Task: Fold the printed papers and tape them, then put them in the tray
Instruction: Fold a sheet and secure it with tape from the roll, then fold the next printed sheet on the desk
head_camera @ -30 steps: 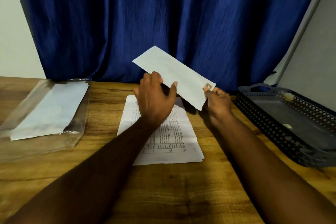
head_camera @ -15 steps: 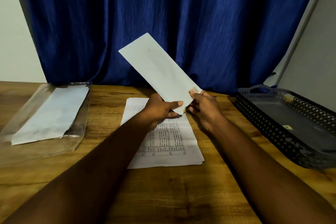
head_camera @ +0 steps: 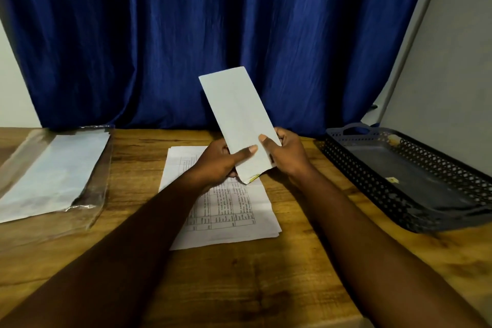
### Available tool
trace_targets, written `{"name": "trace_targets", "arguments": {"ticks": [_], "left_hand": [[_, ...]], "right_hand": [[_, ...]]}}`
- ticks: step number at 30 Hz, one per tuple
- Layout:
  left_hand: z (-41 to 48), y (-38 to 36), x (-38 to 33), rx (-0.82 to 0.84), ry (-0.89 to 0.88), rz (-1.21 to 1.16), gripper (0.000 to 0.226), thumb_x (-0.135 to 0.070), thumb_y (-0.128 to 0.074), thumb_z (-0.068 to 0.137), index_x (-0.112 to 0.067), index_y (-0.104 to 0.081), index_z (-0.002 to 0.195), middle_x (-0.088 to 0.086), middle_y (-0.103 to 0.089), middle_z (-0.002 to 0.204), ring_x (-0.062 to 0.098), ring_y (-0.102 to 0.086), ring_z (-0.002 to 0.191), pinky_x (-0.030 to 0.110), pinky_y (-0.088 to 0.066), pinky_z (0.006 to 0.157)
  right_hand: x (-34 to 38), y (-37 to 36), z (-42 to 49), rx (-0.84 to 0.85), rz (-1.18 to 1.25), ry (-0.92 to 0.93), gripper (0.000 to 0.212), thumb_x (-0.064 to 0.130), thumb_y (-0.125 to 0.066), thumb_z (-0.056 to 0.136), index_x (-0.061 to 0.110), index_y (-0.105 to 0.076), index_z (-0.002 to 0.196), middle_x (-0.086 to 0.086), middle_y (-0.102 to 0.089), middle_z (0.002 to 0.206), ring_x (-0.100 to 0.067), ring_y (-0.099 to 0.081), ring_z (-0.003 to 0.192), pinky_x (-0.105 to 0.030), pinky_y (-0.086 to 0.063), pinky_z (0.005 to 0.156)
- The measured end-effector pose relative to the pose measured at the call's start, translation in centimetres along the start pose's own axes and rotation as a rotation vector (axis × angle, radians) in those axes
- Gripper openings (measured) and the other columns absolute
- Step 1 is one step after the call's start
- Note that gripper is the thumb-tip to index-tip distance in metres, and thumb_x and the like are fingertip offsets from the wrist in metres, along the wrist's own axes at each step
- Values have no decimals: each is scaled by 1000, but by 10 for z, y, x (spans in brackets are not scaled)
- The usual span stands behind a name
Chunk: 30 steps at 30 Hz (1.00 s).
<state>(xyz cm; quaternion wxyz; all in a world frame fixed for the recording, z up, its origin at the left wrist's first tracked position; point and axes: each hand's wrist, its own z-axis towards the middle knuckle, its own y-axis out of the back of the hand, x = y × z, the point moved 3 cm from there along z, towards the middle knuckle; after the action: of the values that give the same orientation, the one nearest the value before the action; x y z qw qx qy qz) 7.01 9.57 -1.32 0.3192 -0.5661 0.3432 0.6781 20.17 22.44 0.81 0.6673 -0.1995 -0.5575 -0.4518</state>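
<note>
A wooden table [head_camera: 239, 287] stands before a blue curtain [head_camera: 186, 34]. At left I see a plastic sleeve [head_camera: 53, 173] holding paper. Centre, above the printed papers [head_camera: 229, 221], my left grip [head_camera: 218, 165] and right grip [head_camera: 287, 157] pinch a folded paper [head_camera: 237, 114], white, blank, nearly upright; the yellowish bit at its lower end may be tape. Dark tray [head_camera: 354, 165] at right.

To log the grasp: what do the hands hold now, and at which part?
Both hold the folded paper at its lower end: the left hand grips its left edge, the right hand its right edge.
</note>
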Motion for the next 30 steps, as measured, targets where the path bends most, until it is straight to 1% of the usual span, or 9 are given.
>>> {"name": "trace_targets", "arguments": {"ticks": [3, 8, 11, 13, 16, 19, 24, 27, 30], "left_hand": [[1, 3, 2, -96, -38, 56, 45, -63, -73, 88, -23, -69, 108, -6, -79, 89, 18, -75, 81, 28, -56, 66], [-6, 4, 6, -187, -267, 483, 31, -51, -79, 89, -22, -69, 92, -10, -71, 84, -2, -64, 75, 10, -46, 62], [-9, -7, 2, -63, -390, 664, 28, -51, -79, 89, -26, -69, 95, -15, -70, 99, -5, -63, 91, 17, -48, 74], [-10, -19, 2, 19, -435, 771, 30, -54, -76, 89, -27, -69, 100, -13, -67, 107, 3, -62, 98, 26, -50, 82], [-12, -30, 6, 93, -421, 800, 39, -60, -73, 88, -26, -71, 107, -10, -67, 113, 12, -62, 108, 36, -51, 96], [-10, -31, 11, 120, -389, 856, 47, -66, -68, 87, -27, -72, 113, -7, -67, 122, 15, -60, 117, 39, -49, 104], [-8, -30, 15, 128, -391, 971, 60, -72, -59, 86, -26, -71, 122, -1, -65, 135, 20, -55, 128, 43, -45, 110], [-5, -33, 16, 132, -404, 1002, 64, -74, -56, 84, -26, -70, 124, -1, -64, 137, 20, -54, 130, 42, -45, 109], [-2, -35, 15, 129, -414, 1024, 63, -74, -57, 85, -26, -69, 124, -3, -64, 136, 19, -54, 128, 40, -44, 107]], "right_hand": [[9, 11, 7, -26, -76, 5, 22, 21, -68, 104, 8, -68, 122, -8, -76, 116, -24, -72, 104, -37, -60, 82], [32, 64, 15, -77, -192, -34, 17, 25, -67, 104, 12, -71, 114, -4, -77, 112, -19, -73, 99, -35, -59, 85], [45, 117, 11, -139, -210, -87, 7, 23, -67, 103, 18, -71, 103, -1, -77, 102, -18, -73, 91, -28, -57, 71], [47, 159, 3, -134, -282, -177, 5, 22, -67, 103, 21, -68, 98, -4, -75, 99, -21, -71, 87, -30, -55, 72], [34, 218, -15, -85, -303, -322, 4, 17, -66, 104, 14, -68, 105, -15, -70, 101, -25, -65, 81, -33, -50, 68], [17, 270, -27, -167, -316, -416, 17, 15, -66, 104, 7, -66, 119, -17, -66, 100, -27, -59, 82, -31, -46, 63], [-11, 326, -36, -259, -480, -538, 8, 12, -64, 103, 12, -60, 96, -10, -58, 90, -21, -55, 70, -34, -50, 64], [-31, 340, -39, -194, -591, -604, 12, 9, -62, 103, 6, -58, 92, -15, -52, 81, -26, -50, 69, -41, -47, 71], [-41, 341, -36, -89, -691, -611, 7, 3, -61, 103, -1, -64, 98, -19, -56, 87, -29, -53, 71, -42, -46, 74]]}}
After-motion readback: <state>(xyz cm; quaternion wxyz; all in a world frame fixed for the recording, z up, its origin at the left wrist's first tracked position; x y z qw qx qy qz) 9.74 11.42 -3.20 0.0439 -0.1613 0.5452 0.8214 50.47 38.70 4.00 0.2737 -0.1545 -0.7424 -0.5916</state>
